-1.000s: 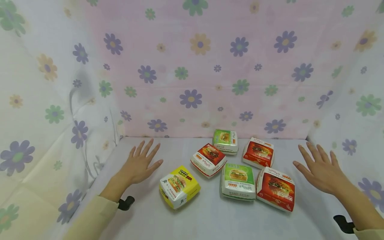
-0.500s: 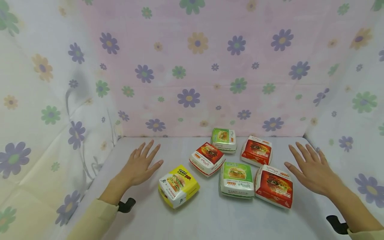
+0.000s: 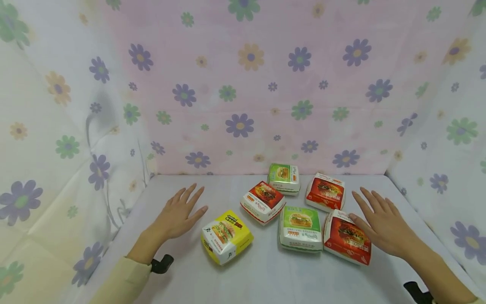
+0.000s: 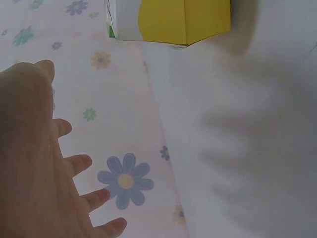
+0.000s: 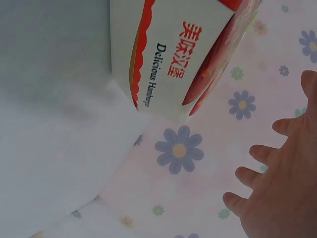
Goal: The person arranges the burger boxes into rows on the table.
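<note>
Yellow-and-white card burger box (image 3: 227,237) sits at the left end of the bunch, w/ a burger pic and black lettering too small to read tbh. L hand (image 3: 178,215) is just left of it, above the white tabletop (image 3: 262,278), fingers spread. R hand (image 3: 383,226) is spread too; head cam has its thumb overlapping the edge of the near red box (image 3: 348,236), but R wrist cam shows a gap btwn fingers & carton. Same wrist view has legible print: "Delicious Hamburger" in black + 美味汉堡 in red, on a white side panel (image 5: 168,59) w/ wavy red trim. Far red box (image 3: 325,192) is behind the near one, front green box (image 3: 301,229) just beside it. Red-and-white box (image 3: 263,202) is mid-group, back green box (image 3: 284,178) behind that. All squat, kinda shiny. Floral fabric (image 3: 209,84) backdrop, slightly creased.
</note>
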Available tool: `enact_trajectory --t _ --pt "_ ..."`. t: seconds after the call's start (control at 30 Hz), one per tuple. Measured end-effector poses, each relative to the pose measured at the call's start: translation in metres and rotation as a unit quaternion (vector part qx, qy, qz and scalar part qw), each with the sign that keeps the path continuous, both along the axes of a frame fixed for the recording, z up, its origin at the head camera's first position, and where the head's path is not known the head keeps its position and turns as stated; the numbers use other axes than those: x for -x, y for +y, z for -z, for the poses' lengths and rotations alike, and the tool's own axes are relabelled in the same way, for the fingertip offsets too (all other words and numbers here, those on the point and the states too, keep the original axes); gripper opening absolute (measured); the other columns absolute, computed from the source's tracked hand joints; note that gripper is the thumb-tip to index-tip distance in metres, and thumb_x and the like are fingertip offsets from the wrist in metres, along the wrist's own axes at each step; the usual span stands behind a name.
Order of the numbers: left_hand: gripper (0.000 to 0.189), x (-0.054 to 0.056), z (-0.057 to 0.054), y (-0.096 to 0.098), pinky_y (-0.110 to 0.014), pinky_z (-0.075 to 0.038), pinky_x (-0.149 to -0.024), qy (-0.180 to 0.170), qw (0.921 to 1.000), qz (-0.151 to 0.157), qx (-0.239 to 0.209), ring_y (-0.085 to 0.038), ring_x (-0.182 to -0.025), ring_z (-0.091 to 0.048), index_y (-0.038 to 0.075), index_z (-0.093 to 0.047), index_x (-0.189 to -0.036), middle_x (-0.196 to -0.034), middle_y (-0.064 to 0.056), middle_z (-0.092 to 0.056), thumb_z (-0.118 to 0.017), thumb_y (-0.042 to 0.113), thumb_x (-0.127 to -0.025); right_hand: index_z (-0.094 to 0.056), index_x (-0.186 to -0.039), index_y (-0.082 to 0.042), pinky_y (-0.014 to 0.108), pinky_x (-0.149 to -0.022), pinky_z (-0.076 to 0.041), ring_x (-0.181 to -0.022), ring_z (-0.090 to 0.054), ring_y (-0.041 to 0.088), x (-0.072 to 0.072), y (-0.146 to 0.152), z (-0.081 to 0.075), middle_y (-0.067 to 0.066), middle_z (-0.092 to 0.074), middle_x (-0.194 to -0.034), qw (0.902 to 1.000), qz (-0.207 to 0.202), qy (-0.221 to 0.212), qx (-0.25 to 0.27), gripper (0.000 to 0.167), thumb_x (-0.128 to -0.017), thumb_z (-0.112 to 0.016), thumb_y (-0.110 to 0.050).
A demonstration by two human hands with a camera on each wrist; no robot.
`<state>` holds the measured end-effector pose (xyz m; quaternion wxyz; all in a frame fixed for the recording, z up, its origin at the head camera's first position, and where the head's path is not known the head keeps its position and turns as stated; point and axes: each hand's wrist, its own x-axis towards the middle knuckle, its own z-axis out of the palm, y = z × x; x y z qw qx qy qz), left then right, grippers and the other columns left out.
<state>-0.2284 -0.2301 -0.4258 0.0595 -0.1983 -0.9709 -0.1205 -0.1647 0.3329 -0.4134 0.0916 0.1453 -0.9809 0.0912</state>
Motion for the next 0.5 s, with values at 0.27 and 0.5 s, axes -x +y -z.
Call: enact_trajectory --t 0.27,0.5 --pt "0.075 0.003 0.005 -0.002 -0.073 -0.027 -0.112 -0.017 0.9998 -0.011 -0.006 -0.048 -0.149 -0.024 0.018 -0.024 -0.164 -0.168 -0.016 -0.021 -0.036 0.062 -0.106 -0.023 -0.162 -0.005 0.074 -0.111 -0.02 -0.146 -0.019 0.053 -0.004 -0.015 -0.003 0.026 -0.019 -0.165 0.9999 -0.002 -0.005 -0.014 0.079 -0.104 -0.055 -0.048" --pt "0.075 -0.001 0.008 -0.001 -0.074 -0.027 -0.111 -0.026 0.9993 -0.011 -0.023 -0.047 -0.148 -0.026 0.018 -0.027 -0.163 -0.167 -0.014 -0.025 -0.037 0.064 -0.105 -0.026 -0.162 -0.006 0.074 -0.111 -0.023 -0.145 -0.023 0.052 -0.008 -0.025 -0.001 0.025 -0.024 -0.163 0.9999 0.003 -0.016 0.0 0.082 -0.101 -0.059 -0.05"
